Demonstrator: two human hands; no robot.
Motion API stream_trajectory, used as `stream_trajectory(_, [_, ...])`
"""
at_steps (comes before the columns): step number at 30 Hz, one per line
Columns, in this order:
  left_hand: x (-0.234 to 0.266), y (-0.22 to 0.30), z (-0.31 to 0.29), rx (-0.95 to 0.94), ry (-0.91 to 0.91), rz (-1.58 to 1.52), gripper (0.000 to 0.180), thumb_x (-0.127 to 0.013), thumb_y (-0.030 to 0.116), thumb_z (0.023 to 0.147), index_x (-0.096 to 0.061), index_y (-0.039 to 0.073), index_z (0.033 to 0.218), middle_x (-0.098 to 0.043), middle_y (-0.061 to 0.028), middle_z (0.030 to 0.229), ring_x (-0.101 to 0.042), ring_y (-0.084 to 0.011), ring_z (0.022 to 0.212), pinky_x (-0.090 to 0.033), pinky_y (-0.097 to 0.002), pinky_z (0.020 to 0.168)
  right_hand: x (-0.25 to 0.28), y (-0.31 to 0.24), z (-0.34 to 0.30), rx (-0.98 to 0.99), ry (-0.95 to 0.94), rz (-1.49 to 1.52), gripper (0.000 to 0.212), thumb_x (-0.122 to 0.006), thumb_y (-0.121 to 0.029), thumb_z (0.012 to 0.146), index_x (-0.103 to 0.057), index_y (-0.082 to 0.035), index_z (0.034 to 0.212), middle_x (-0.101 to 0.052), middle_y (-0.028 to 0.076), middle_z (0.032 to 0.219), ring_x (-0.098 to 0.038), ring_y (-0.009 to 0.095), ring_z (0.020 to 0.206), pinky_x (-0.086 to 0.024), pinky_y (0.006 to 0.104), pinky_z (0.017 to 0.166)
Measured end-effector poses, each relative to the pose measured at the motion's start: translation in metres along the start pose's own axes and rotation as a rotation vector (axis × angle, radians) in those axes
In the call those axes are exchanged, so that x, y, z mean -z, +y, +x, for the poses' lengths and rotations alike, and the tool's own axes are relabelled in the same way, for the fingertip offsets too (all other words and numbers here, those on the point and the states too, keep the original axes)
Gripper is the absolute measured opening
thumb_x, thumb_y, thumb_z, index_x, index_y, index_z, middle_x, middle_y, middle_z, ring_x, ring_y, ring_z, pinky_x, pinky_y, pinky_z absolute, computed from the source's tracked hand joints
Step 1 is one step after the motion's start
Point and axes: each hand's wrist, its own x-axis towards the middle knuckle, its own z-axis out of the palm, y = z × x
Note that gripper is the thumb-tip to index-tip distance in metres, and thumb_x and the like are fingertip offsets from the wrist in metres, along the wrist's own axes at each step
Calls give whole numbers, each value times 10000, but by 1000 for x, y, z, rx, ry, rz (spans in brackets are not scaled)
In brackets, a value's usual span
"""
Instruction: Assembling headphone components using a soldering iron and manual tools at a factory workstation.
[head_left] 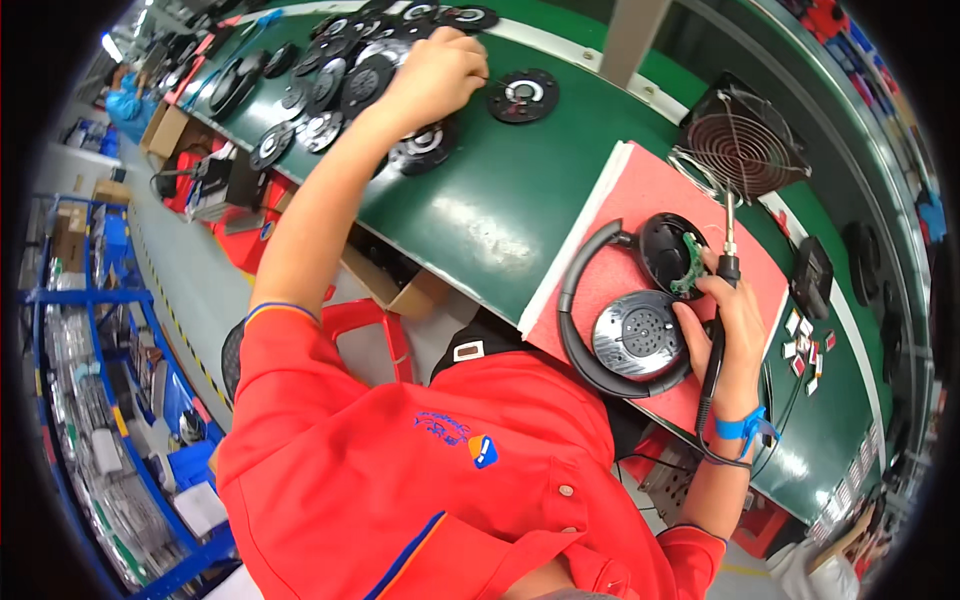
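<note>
My left hand (440, 78) reaches over the far side of the bench, fingers curled closed. Its fingertips are beside a round black speaker plate (524, 96) with a pale ring; what they pinch, if anything, is hidden. My right hand (735, 310) grips a soldering iron (728, 268), its metal tip pointing away from me. The same hand rests against a pair of black headphones (572, 325) lying on a red pad (600, 235). One ear cup (660, 245) is uncovered, with a green circuit board (692, 262) at its edge; the other ear cup (640, 333) shows a perforated speaker plate.
Several more speaker plates (368, 85) crowd the far left of the green bench (470, 215). A fan with a wire guard (740, 150) stands beyond the pad. Small white and red pieces (800, 345) lie at right. A blue wrist strap (745, 430) and cable trail from my right wrist.
</note>
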Motion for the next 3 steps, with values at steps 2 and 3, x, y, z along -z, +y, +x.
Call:
stream_trajectory(2, [9, 7, 11, 50, -92, -244, 101, -650, 100, 766, -673, 28, 832, -649, -78, 1037, -549, -268, 1040, -435, -356, 906, 1, 6, -2, -50, -6, -3, 358, -727, 27, 685, -556, -35, 994, -601, 177, 1158, -591, 320, 1026, -480, 358, 827])
stream_trajectory(3, [23, 11, 13, 68, -116, -356, 106, -649, 103, 775, -682, 30, 845, -646, -82, 1079, -543, -265, 1081, -426, -349, 930, 1, 6, -2, -55, -20, 18, 363, -730, 21, 683, -558, -42, 996, -600, 176, 1163, -584, 321, 1059, -477, 351, 846])
